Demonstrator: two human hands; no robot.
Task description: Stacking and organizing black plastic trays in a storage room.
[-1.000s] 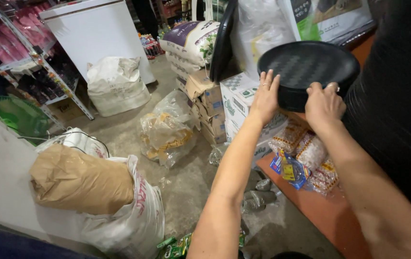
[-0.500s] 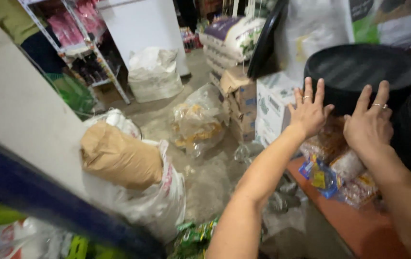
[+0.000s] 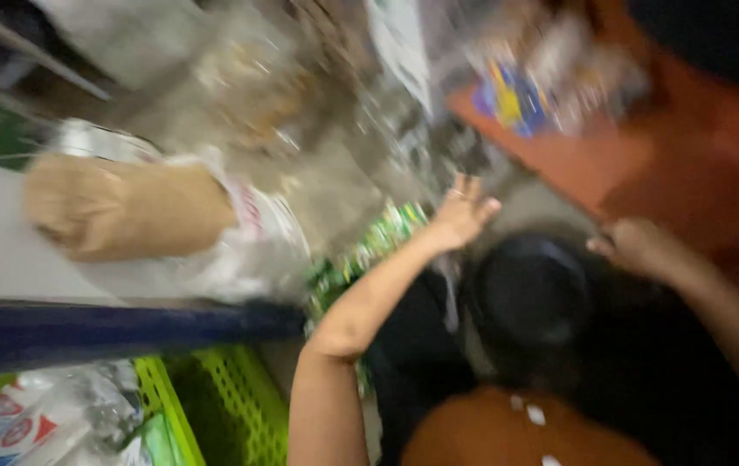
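Left arm is reaching forward and up from the near edge, elbow bent, forearm bare. Left hand (image 3: 463, 210) is showing spread fingers, palm facing away. Right hand (image 3: 637, 246) is lying lower to the right, fingers curled loosely; motion blur is obscuring its exact grip.

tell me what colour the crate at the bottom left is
Bright lime green, with a slotted grid pattern, seen in the head view: crate.

bare forearms, no sleeves; left hand (image 3: 460, 211) and right hand (image 3: 637, 246) ungloved.
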